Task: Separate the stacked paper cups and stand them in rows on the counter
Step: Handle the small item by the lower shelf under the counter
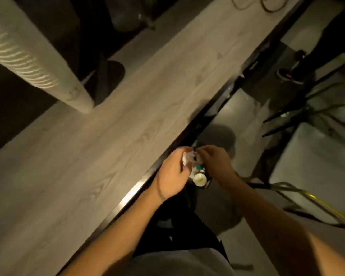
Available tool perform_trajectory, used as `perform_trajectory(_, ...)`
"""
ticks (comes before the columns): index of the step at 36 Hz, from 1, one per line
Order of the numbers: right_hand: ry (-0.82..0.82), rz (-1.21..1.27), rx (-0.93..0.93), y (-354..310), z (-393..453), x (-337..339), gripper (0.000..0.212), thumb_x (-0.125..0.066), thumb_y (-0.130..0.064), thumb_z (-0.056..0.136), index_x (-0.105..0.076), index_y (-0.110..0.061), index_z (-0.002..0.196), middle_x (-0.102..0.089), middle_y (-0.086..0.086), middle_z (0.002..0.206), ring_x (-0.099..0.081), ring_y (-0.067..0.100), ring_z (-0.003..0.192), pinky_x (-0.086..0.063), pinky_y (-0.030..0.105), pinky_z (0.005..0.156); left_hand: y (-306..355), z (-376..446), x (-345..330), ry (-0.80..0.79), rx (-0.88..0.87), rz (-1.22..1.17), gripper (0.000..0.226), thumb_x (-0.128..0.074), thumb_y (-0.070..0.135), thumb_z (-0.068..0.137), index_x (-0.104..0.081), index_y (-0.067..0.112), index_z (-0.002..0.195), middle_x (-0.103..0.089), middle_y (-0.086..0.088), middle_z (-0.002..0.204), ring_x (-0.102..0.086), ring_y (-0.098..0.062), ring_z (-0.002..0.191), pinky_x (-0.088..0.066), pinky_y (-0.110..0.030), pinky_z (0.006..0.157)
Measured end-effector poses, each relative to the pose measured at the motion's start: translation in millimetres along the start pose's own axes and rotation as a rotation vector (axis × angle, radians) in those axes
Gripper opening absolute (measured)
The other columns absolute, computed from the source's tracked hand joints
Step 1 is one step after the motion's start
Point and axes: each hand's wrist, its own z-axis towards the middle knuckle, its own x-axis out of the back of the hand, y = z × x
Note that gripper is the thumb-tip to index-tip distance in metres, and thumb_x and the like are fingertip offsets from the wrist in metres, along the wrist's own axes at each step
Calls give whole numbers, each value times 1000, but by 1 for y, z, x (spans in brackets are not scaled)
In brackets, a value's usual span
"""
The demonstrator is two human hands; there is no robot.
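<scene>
A short stack of white paper cups (199,177) with green print is held just off the counter's near edge, its round end facing me. Crumpled white wrapping (188,158) bunches at the stack's far end. My left hand (172,173) grips that wrapping with curled fingers. My right hand (215,160) curls over the stack from the right, its fingertips pinching at the same far end. Most of the stack is hidden between the two hands. No cups stand on the wood-grain counter (108,136).
A tall white ribbed tower (30,56) stands on the counter's far left. Cables (253,3) lie at its far end. A dark edge strip (189,128) borders the counter. To the right are floor, dark chair legs (307,108) and a shoe (289,75).
</scene>
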Motion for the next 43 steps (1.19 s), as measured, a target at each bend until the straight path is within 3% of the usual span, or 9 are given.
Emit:
perform_trajectory(4,66,159,-239,66,19,30,26,-56,-21,101,-75,-4,101,-73,11,94,-64,20,86,-47,34,79,-22,14,-68,-129,170,86,33,-56,23,94,-52,17,127,-67,-1,93,-66,-25,88,-44,-23,71)
perform_trajectory(8,50,195,-345,123,28,32,28,-57,-1,92,-70,-4,117,-68,7,100,-62,16,87,-47,27,76,-58,32,-112,-210,378,181,34,-60,33,91,-52,19,121,-70,-9,96,-67,-29,91,-53,-38,76)
perform_trajectory(13,52,203,-478,183,52,8,36,-64,-9,92,-62,-6,127,-66,11,116,-62,25,107,-44,28,86,-106,62,-162,-202,539,267,26,-59,46,89,-57,26,106,-70,-2,92,-65,-24,85,-51,-36,68)
perform_trajectory(20,-50,190,-526,221,88,-19,60,-68,-28,95,-42,-5,143,-57,10,119,-56,23,107,-44,32,85,-140,105,-203,-262,582,447,58,-56,51,90,-38,28,141,-64,-7,118,-62,-31,105,-48,-37,76)
perform_trajectory(23,-76,146,-549,229,95,-23,65,-70,-30,93,-41,-3,145,-55,17,136,-55,29,121,-46,35,92,-146,111,-206,-255,620,514,58,-55,48,93,-35,22,140,-64,-9,119,-62,-32,106,-44,-36,72)
perform_trajectory(30,-119,141,-514,218,89,-17,47,-68,-29,94,-53,-8,134,-62,9,127,-60,20,106,-50,35,90,-130,110,-188,-279,578,457,43,-54,38,95,-47,21,134,-65,-6,115,-63,-28,102,-48,-35,74)
perform_trajectory(33,-77,128,-437,197,79,-13,34,-70,-26,92,-62,-8,121,-66,4,107,-63,22,104,-44,29,81,-115,105,-169,-254,546,348,40,-55,39,93,-51,23,130,-67,-3,106,-63,-25,99,-48,-33,77)
perform_trajectory(37,-63,69,-315,155,62,-3,24,-70,-29,92,-66,-12,109,-63,-7,83,-65,18,90,-40,25,67,-81,90,-140,-211,372,226,32,-57,32,95,-55,18,123,-65,6,81,-65,-20,87,-47,-28,74)
perform_trajectory(43,4,150,-107,54,11,7,13,-71,-25,91,-68,-18,101,-68,-10,84,-63,-1,70,-47,16,60,-30,50,-61,-43,175,14,24,-61,22,93,-61,15,116,-60,10,72,-63,-6,72,-49,-23,73)
